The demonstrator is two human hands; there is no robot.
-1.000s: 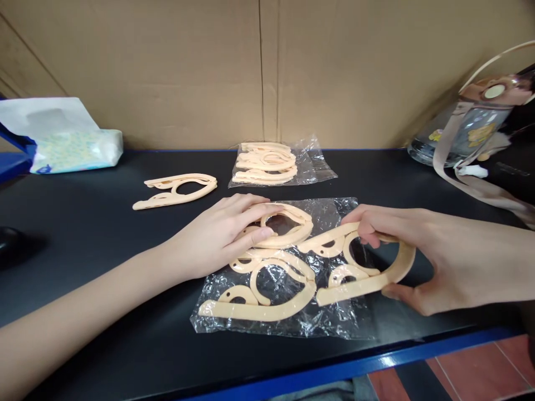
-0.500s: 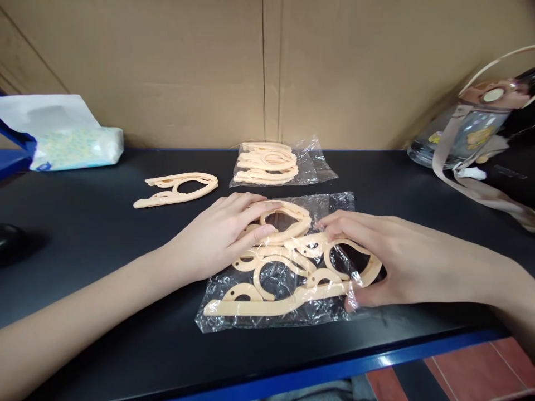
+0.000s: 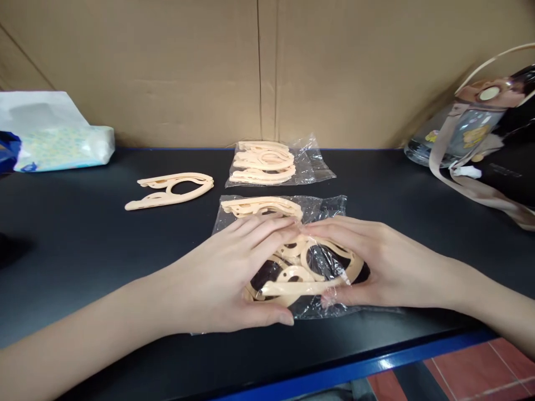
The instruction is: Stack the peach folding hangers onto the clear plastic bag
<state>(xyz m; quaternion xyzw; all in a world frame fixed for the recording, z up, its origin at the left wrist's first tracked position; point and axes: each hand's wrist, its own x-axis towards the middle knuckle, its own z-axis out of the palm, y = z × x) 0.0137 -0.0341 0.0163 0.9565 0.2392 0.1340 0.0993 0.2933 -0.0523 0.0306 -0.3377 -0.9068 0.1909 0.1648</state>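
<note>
Black table [image 3: 83, 250]: two hands, two bags.

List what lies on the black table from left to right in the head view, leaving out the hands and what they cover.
Tissue pack → loose folded hanger → bagged stack of hangers → water bottle with strap.

- Single view: head cam, worn by the person, looked forward and down at a shallow angle across the table [image 3: 83, 267].
- Faced the cardboard wall [image 3: 167, 67] at the table's far edge; blue near edge ran along the bottom of frame.
- Close range: both forearms came in from the bottom corners, left hand [image 3: 225, 278] and right hand [image 3: 376, 262] sat near centre.
- No second view, so no overlap.
</note>
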